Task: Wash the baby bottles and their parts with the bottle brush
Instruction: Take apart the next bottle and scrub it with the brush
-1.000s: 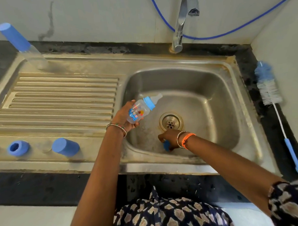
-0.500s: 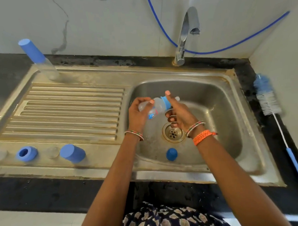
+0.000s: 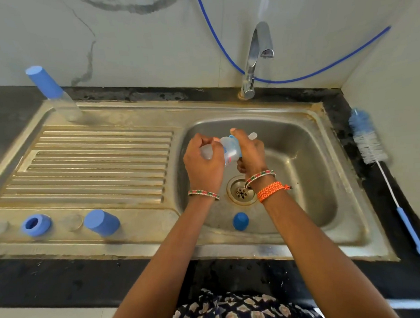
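Gripping a small clear baby bottle [image 3: 230, 150] from both ends over the sink basin [image 3: 307, 179], at about 12 o'clock from the drain [image 3: 240, 191]. Left hand [image 3: 203, 162] curling round the bottle's base, fingers wrapped; right hand [image 3: 250, 155] closing round the blue collar and teat end [image 3: 252, 135], likely unscrewing it. Neither grip loosening or slack; both holding the same bottle, lying roughly level between them.

Judging the bottle as light, stiff plastic, probably slick once wet; taking hold best at the body for one hand and the ribbed collar for the other, squeezing gently since thin walls may flex. Teat looking soft, so pinching at its rim rather than its tip.

Lying loose at 6 o'clock from the drain, a blue cap [image 3: 240, 221] on the basin floor. Resting on the sink's front ledge at 9 o'clock, a blue ring [image 3: 36, 225] and another blue cap [image 3: 101, 222]. Standing tilted at 10 o'clock on the drainboard [image 3: 97, 162] corner, a second capped bottle [image 3: 53, 93]. Waiting on the dark desk [image 3: 341, 121] at 3 o'clock, the bottle brush [image 3: 380, 167], untouched, close to the side wall.

Leaving open room inside the basin and across the drainboard; tap spout [image 3: 263, 45] hanging overhead at 12 o'clock, worth avoiding when lifting.
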Demonstrator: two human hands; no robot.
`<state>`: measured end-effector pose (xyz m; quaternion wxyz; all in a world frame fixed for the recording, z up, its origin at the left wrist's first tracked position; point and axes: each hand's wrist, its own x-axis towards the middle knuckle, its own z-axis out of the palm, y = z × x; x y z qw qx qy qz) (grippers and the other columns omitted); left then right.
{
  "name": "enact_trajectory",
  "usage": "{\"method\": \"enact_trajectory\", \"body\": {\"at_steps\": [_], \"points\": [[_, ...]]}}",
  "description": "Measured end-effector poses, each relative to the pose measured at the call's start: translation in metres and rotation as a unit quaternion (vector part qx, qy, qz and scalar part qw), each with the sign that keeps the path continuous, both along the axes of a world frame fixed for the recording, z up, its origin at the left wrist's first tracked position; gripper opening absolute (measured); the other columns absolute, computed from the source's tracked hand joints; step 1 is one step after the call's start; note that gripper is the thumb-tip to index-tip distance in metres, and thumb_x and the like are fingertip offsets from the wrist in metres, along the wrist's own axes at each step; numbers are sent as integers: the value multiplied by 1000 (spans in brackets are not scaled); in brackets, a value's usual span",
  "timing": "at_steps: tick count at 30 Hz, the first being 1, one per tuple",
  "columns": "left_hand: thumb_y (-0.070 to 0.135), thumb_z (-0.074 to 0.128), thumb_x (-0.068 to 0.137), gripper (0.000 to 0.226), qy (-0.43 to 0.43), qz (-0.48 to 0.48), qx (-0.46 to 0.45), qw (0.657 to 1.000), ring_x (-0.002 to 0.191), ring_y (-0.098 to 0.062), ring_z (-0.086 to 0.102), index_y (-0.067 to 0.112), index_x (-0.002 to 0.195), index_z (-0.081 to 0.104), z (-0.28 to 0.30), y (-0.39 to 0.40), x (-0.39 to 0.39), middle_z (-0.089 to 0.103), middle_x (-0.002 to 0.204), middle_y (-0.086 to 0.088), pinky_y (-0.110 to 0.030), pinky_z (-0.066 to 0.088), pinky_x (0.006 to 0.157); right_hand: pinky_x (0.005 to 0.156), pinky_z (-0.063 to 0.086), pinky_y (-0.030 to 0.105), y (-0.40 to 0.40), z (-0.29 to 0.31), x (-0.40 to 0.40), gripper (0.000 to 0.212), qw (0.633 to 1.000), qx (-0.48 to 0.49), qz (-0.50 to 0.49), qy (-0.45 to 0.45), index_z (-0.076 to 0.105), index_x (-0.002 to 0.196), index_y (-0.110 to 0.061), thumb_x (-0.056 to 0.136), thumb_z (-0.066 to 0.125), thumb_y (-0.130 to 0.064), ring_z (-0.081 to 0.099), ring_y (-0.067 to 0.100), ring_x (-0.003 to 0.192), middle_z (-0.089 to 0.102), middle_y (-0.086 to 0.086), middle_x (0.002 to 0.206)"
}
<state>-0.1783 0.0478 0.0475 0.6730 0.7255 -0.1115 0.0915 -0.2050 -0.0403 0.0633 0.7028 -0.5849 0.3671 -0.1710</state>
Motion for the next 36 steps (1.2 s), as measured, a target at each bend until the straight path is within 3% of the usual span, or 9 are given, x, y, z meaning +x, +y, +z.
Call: {"method": "enact_trajectory", "body": {"at_steps": [2, 5, 7, 10, 13, 17, 22, 26, 36], "points": [[24, 50, 86, 22, 199, -55, -55, 977, 56, -12, 48, 21, 64, 47, 8, -1, 8, 50, 60, 3, -23, 41, 51, 41, 33, 18, -3, -2, -2, 27, 996, -30, 7, -79, 50, 66, -15, 85, 64, -28, 41, 3, 42, 43, -7, 50], [28, 32, 92, 33, 595, -264, -185, 736, 43, -18, 53, 8, 77, 54, 14, 14, 14, 54, 59, -7, -15, 32, 27, 51, 42, 27, -9, 0, -1, 27, 965, -186, 79, -166, 46, 68, -19, 76, 69, -29, 47, 12, 58, 46, -4, 60], [37, 32, 93, 42, 620, -307, -253, 676, 51, -21, 59, 3, 91, 57, 13, 21, 17, 59, 70, -13, -16, 40, 30, 57, 48, 32, -13, 5, 4, 26, 958, -238, 90, -131, 49, 66, -21, 76, 70, -34, 54, 16, 62, 53, -3, 62], [59, 45, 86, 56, 518, -288, -219, 775, 81, -21, 62, 12, 115, 55, 13, 16, 22, 63, 103, -14, -28, 55, 57, 52, 48, 30, -23, 7, 11, 27, 990, -130, 52, 18, 59, 65, -21, 81, 66, -40, 58, 16, 56, 60, -1, 62], [54, 73, 64, 70, 183, -223, 136, 948, 98, -19, 58, 27, 118, 38, 1, 16, 25, 53, 121, -6, -38, 53, 78, 39, 30, 19, -26, 1, 10, 37, 989, -50, 41, 132, 57, 65, -15, 81, 62, -48, 39, 10, 42, 48, -1, 56], [52, 71, 70, 59, -168, -145, 489, 844, 95, -25, 59, 20, 114, 47, -3, 18, 21, 61, 108, 0, -39, 49, 77, 37, 26, 15, -21, -2, 7, 37, 984, -63, 91, 143, 54, 65, -15, 82, 62, -46, 34, 8, 34, 42, -2, 49], [58, 73, 61, 56, 159, -304, 207, 916, 68, -13, 59, 14, 93, 60, 15, 18, 26, 65, 74, 5, -22, 49, 58, 44, 28, 21, -37, 10, 3, 37, 970, -127, 196, 61, 57, 65, -17, 83, 64, -49, 38, 12, 47, 45, 1, 55], [51, 77, 61, 67, 470, -501, -176, 705, 67, -21, 66, 4, 108, 67, 7, 34, 33, 70, 85, -13, -34, 57, 62, 50, 36, 20, -49, 16, -8, 36, 938, -14, 339, -62, 63, 91, -14, 85, 56, -49, 41, 10, 54, 48, 4, 67], [32, 69, 85, 43, 375, -372, 60, 847, 84, -20, 64, 18, 112, 39, 5, 22, 21, 53, 115, -9, -37, 60, 63, 40, 28, 20, -37, -7, -2, 54, 953, -210, 139, 166, 49, 55, -12, 83, 58, -57, 34, 11, 36, 39, -1, 43]]}}
